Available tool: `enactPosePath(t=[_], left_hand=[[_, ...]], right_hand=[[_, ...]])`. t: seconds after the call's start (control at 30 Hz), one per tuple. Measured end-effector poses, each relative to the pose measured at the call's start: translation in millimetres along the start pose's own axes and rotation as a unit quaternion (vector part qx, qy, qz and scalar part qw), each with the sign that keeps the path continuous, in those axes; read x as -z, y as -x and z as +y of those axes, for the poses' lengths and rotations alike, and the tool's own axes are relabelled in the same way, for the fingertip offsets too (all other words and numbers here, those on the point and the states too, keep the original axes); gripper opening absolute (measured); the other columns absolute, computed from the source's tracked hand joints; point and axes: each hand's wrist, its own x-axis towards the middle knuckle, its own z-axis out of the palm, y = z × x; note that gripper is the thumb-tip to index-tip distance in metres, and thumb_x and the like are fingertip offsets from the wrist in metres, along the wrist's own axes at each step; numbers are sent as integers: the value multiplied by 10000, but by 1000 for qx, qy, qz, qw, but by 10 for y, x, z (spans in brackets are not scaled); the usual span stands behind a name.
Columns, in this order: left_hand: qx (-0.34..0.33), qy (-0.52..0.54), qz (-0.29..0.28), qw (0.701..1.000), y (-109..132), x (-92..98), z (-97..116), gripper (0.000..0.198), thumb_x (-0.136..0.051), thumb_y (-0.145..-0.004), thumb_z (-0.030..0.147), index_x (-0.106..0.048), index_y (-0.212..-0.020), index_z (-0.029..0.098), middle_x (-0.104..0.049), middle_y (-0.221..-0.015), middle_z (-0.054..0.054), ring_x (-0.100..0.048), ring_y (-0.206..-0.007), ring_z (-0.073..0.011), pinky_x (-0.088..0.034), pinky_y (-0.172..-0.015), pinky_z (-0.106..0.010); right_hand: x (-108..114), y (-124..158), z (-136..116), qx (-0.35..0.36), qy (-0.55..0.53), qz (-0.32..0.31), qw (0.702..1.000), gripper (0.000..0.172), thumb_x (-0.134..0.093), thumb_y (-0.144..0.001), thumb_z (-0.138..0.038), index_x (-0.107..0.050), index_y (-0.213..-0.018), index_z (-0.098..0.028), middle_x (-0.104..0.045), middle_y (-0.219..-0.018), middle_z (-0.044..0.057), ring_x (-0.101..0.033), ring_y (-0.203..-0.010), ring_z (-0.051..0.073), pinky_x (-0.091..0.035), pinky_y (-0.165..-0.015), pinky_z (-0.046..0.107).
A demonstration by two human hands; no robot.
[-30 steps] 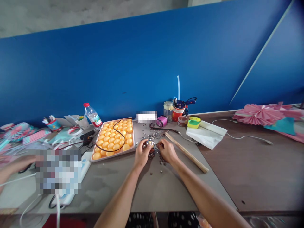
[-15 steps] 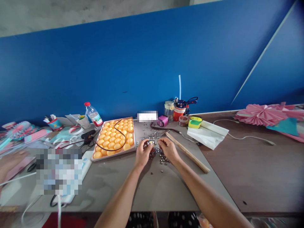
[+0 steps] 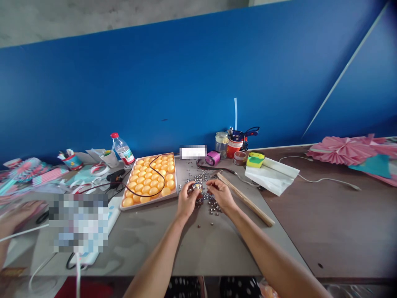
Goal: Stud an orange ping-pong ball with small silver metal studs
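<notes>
My left hand is closed around a small round ball covered with shiny silver pieces, with a yellowish patch showing. Close by on the right, my right hand has its thumb and fingertips pinched together; whatever is between them is too small to make out. Many loose shiny silver beads lie scattered on the grey mat under and around both hands. To the left of my hands, a white-rimmed tray holds rows of orange balls, with a dark cord running across them.
A wooden stick lies right of my right hand. Behind stand a purple object, a clear jar, a red cup and a yellow-green box. At left are a bottle, a power strip and another person's hand.
My hands stay almost in place, with the ball still in my left hand. At far left, the other person's hand has shifted slightly to the right.
</notes>
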Motion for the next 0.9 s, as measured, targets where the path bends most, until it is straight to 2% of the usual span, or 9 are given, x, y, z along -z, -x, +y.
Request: enactPosePath(t=[0.1,0.2,0.3,0.4,0.47,0.53,0.63,0.7,0.9], left_hand=[[5,-10,5,1000,-4,9,-16,398,-621,-751,417,-574,-1055,164,-639,-992,-89,-635,-857,-203,-532,-733,-316],[6,-8,2,1000,-1,7,-8,395,-620,-751,413,-576,-1053,162,-645,-980,-87,-634,-858,-202,-526,-748,-321],[-8,-9,19,1000,3,-2,28,377,-635,-736,402,-588,-1022,161,-648,-974,-79,-631,-863,-193,-521,-756,-306],[5,6,32,999,5,-12,64,377,-632,-734,397,-573,-1022,161,-648,-925,-62,-640,-704,-154,-528,-670,-283],[10,11,34,999,3,-15,70,383,-627,-737,398,-562,-1028,159,-642,-913,-57,-629,-628,-133,-527,-630,-273],[7,11,35,999,0,-13,60,389,-631,-732,400,-563,-1027,156,-632,-945,-66,-629,-636,-130,-529,-632,-270],[9,13,32,999,-4,-8,35,401,-630,-732,410,-564,-1033,154,-622,-983,-76,-632,-681,-139,-535,-654,-279],[9,17,36,999,-5,-6,23,408,-634,-728,418,-565,-1031,152,-624,-985,-81,-638,-740,-160,-539,-672,-290],[6,14,29,999,-3,5,12,414,-635,-729,429,-566,-1032,154,-628,-981,-89,-634,-815,-190,-542,-684,-300]], right_hand=[[34,-30,45,2,54,15,998,194,-564,-686,-320,-580,-812,-174,-532,-568,-35,-481,-509,120,-392,-541,258],[76,-25,62,84,196,13,977,154,-517,-741,-271,-613,-815,-177,-597,-686,19,-553,-682,168,-429,-676,304],[88,34,45,161,386,-27,908,155,-550,-748,-231,-664,-847,-198,-617,-916,71,-526,-918,213,-387,-836,348],[64,110,4,167,515,-84,837,255,-595,-754,-286,-664,-997,-243,-584,-1012,86,-471,-986,242,-348,-870,371],[41,140,-23,174,552,-112,808,250,-606,-754,-299,-666,-994,-262,-579,-1002,81,-449,-988,249,-324,-883,377],[23,146,-39,176,567,-112,797,154,-593,-762,-267,-682,-887,-249,-592,-928,74,-449,-957,242,-307,-881,373],[22,128,-39,174,563,-84,804,124,-544,-784,-211,-662,-746,-214,-606,-831,67,-466,-893,220,-300,-863,363],[37,107,-36,176,537,-54,823,151,-511,-791,-191,-645,-723,-203,-613,-817,62,-480,-859,205,-307,-844,356],[68,43,-44,123,305,6,944,146,-456,-776,-235,-590,-737,-194,-611,-723,23,-536,-703,158,-392,-687,272]])
